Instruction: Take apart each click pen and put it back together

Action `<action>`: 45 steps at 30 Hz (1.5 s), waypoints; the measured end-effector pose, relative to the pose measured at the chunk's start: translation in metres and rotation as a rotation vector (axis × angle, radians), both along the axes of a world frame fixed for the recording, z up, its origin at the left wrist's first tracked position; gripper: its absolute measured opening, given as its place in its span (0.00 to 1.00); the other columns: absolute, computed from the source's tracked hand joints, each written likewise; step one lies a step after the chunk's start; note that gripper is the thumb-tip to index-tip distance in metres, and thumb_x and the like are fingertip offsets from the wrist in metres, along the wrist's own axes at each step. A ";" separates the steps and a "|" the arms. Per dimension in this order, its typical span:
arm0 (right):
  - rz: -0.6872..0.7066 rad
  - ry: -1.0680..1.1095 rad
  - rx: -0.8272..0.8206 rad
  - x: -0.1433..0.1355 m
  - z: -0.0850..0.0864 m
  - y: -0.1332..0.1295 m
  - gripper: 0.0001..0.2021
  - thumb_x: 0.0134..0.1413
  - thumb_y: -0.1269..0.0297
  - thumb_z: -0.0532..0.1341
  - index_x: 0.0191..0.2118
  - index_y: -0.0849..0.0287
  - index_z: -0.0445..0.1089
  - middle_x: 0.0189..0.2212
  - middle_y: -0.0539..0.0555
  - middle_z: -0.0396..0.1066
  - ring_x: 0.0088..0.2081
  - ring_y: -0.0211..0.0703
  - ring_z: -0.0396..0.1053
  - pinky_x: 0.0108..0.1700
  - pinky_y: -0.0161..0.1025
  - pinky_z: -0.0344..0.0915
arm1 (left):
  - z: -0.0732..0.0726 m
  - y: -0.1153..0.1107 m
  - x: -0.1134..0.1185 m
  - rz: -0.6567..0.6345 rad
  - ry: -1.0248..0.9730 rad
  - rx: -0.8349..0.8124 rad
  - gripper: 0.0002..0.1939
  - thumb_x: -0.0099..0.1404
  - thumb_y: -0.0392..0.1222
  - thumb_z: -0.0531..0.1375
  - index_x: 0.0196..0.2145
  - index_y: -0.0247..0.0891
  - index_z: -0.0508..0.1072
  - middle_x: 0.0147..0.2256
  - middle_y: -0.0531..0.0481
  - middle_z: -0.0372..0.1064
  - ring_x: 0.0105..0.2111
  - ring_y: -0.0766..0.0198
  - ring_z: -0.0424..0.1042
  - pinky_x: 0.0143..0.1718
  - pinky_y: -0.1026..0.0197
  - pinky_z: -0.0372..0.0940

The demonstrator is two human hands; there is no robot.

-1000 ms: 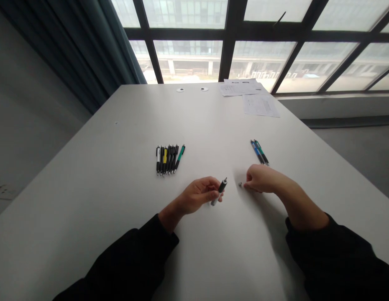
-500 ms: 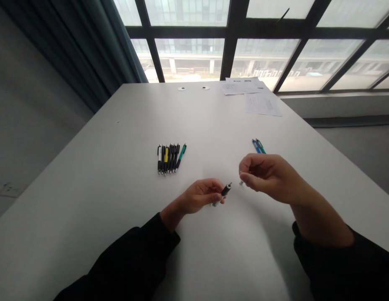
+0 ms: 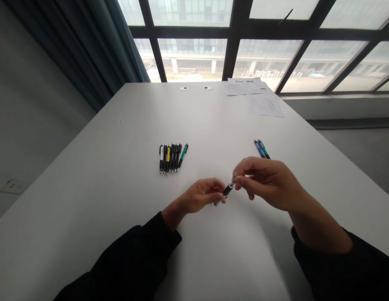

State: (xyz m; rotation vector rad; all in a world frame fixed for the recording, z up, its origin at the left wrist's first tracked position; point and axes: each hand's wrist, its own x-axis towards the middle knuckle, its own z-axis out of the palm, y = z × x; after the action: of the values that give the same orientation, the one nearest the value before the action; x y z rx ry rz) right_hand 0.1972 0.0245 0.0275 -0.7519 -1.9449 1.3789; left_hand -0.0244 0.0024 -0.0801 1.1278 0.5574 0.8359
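My left hand (image 3: 203, 195) is closed around a white pen with a black grip (image 3: 227, 190), whose grip end points up and to the right. Between the thumb and fingertips of my right hand (image 3: 265, 182) is a small silvery pen tip (image 3: 234, 178), mostly covered by the fingers. It meets the end of the black grip, though I cannot tell how far the two are joined. Beyond my right hand lie a blue pen (image 3: 259, 148) and a green pen (image 3: 264, 149), their near ends partly hidden by it.
A row of several pens, mostly black with a yellow pen (image 3: 168, 159) among them, lies left of centre on the white table (image 3: 144, 113). Printed papers (image 3: 265, 104) rest at the far right, near two round white discs (image 3: 183, 88). Windows and a dark curtain (image 3: 119, 50) stand behind.
My right hand has moved left with the pen tip, bringing it against the grip end of the pen. My left hand stays almost where it was. The view has shifted slightly.
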 end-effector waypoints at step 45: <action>0.060 -0.194 -0.045 0.019 -0.006 0.022 0.09 0.58 0.59 0.69 0.39 0.58 0.73 0.33 0.53 0.76 0.35 0.42 0.74 0.38 0.39 0.71 | -0.001 -0.001 0.001 0.009 -0.031 -0.062 0.21 0.57 0.51 0.74 0.37 0.31 0.74 0.27 0.49 0.73 0.26 0.68 0.71 0.29 0.65 0.64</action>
State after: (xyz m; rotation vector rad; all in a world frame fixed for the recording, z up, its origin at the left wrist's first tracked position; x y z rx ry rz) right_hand 0.2162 0.0462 0.0211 -0.8839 -2.1067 1.4353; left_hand -0.0237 0.0011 -0.0808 1.0552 0.5589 0.8371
